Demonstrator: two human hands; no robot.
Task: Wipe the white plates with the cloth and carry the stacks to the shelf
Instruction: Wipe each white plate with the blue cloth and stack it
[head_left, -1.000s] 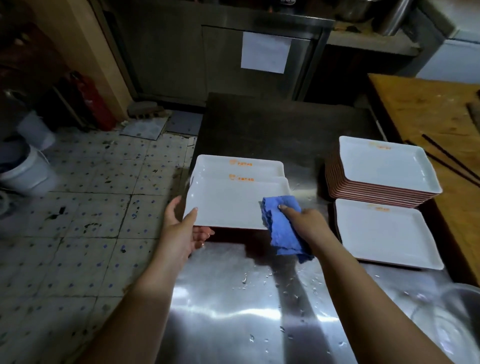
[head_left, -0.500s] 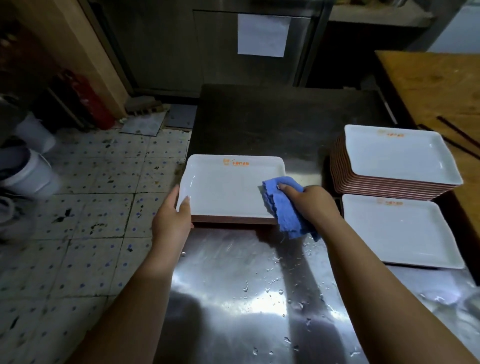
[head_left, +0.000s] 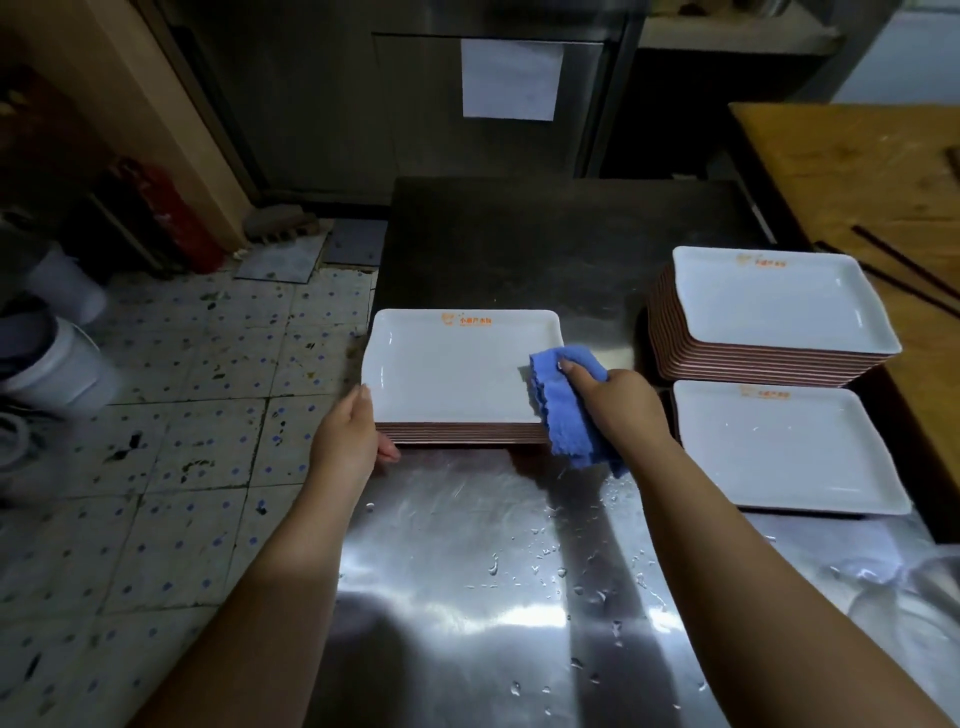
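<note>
The wet steel table (head_left: 467, 597) carries three plate stacks: left (head_left: 457, 434), far-right (head_left: 753, 358), near-right (head_left: 789, 452).

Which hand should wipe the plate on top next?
Probably the right hand. It already grips the blue cloth at the right edge of the top plate. The left hand is busy holding the stack's left edge.

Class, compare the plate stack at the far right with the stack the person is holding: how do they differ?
The far stack is taller and untouched; the held stack is shorter, with the left hand on its near corner and the right hand pressing a cloth on it. Both: white rectangular plates, orange logos, brown undersides.
</note>
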